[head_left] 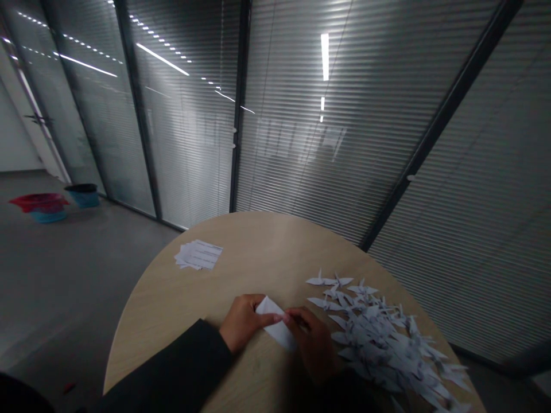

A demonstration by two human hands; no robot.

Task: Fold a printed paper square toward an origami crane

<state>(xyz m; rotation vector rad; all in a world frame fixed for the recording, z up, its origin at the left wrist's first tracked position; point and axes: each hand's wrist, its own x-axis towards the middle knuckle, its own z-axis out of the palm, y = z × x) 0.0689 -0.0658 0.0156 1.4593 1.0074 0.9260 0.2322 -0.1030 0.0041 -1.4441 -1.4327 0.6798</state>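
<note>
A folded piece of white paper [275,324] sits on the round light-wood table [241,252], and both my hands are on it. My left hand [242,323] grips its left end in a dark sleeve. My right hand [312,346] pinches the paper's right side with its fingertips. Just to the right lies a large heap of folded white paper cranes [379,338], close to my right hand. A small stack of white paper sheets [198,254] rests farther forward on the table, away from both hands.
Glass partitions with slatted blinds [327,143] curve behind the table. On the grey floor [77,275] at the far left stand a red-and-blue tub [41,206] and a blue bin with a black rim [82,195]. A small red scrap [69,388] lies on the floor near the table.
</note>
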